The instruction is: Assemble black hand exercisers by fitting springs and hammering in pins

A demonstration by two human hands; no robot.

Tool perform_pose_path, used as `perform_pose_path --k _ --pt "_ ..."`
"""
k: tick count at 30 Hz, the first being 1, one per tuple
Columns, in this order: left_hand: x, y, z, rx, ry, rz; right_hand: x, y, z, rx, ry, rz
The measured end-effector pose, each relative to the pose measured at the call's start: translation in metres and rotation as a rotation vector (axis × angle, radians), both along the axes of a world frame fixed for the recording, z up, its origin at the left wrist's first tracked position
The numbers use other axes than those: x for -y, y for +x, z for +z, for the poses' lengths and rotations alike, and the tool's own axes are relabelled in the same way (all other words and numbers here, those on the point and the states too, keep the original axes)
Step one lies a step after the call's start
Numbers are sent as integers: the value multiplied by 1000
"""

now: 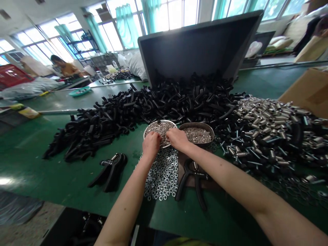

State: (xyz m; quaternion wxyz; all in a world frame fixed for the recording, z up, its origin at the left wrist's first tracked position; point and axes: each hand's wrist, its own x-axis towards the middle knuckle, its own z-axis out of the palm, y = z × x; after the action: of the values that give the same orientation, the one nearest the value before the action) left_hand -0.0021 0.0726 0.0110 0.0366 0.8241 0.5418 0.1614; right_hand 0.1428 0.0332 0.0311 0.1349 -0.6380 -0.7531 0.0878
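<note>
Both hands reach into a round white-rimmed bowl [161, 127] full of small metal pins. At its left side my left hand [151, 142] has its fingers curled together, and what they hold is too small to make out. My right hand [177, 137] pinches over the bowl's right side, its fingertips likewise hiding anything held. An oval tin [198, 134] of tiny metal parts stands just right of that hand. Many metal nuts [161, 176] lie below the bowl. Under my right forearm rests a black hand gripper with a spring [192, 177]; another hand gripper [111, 171] lies at left.
Black plastic handles [159, 102] are heaped across the bench, spilling from a tipped grey bin [197, 48]. Springs, bolts and knobs [266, 133] pile up at right, near a cardboard box [307, 89]. A person [67, 66] sits at the far left.
</note>
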Motion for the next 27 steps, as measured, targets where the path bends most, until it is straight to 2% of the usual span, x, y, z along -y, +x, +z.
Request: perform_pose_path --k 5,11,16,21,24,27 --pt "-4 0 -2 22 9 -17 -3 6 -4 -129 21 -17" --pt "-4 2 4 -24 -14 -53 1 14 -1 -384 31 -133" --pt "-3 6 8 -37 -21 -25 42 42 2 -524 -38 -156" --pt "-5 7 12 -65 -57 -81 92 74 -8 -493 -143 -125" --pt "-6 8 13 -40 -19 -77 108 79 -16 -433 -169 -114" --pt "-5 7 15 38 5 7 111 76 -18 -359 -161 -101"
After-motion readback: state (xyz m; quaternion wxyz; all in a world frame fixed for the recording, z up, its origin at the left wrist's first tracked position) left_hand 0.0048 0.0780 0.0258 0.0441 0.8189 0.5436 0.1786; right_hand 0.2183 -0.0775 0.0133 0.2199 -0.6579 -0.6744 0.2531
